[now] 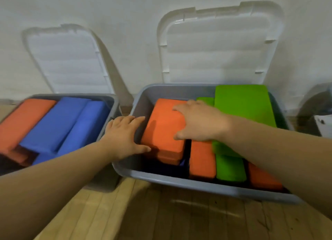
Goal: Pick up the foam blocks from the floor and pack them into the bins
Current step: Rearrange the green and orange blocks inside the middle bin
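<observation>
Wooden floor (161,212) against a white wall, two grey plastic bins side by side. Right grey bin (179,183) holds the rectangular orange foam block (161,132) in its left part, on top of darker blocks, long axis running near to far and tilted a little. It sits not quite flush, so seating it looks like the step in hand. Right hand (201,122) lies flat on the block's top, fingers (179,107) apart and straight, gripping nothing. Left hand (124,137) is at the block's left side, between it and the bin wall, straight fingers touching its edge. Flat green foam blocks (244,105) lie just right. Left grey bin (115,103) holds orange and blue blocks.
</observation>
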The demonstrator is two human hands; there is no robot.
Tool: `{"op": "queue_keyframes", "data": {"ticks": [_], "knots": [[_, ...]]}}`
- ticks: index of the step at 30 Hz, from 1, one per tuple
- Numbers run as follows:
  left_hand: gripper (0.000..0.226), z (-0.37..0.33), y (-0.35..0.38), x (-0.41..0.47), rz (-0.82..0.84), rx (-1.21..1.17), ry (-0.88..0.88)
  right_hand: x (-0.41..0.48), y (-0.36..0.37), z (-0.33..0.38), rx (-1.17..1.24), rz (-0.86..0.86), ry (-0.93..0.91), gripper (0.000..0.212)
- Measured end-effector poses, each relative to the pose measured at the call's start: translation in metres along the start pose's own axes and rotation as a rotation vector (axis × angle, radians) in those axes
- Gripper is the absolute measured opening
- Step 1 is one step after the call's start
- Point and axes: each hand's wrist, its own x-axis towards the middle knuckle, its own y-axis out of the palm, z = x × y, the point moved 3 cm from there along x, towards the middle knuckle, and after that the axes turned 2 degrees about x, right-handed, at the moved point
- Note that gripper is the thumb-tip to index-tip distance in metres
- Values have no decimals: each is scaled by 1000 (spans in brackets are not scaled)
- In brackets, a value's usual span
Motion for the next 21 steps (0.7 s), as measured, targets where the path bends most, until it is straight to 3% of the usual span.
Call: {"op": "queue_keyframes", "data": {"ticks": [7,13,18,21], "knots": [[111,4,8,4,80,47,103,29,58,20,-279,180,94,105],[103,-4,20,26,115,113,73,34,77,15,-220,321,195,117],[88,-1,17,21,92,55,62,36,73,14,-37,187,187,122],[88,1,13,14,55,-102,17,34,58,12,171,106,161,119]]}}
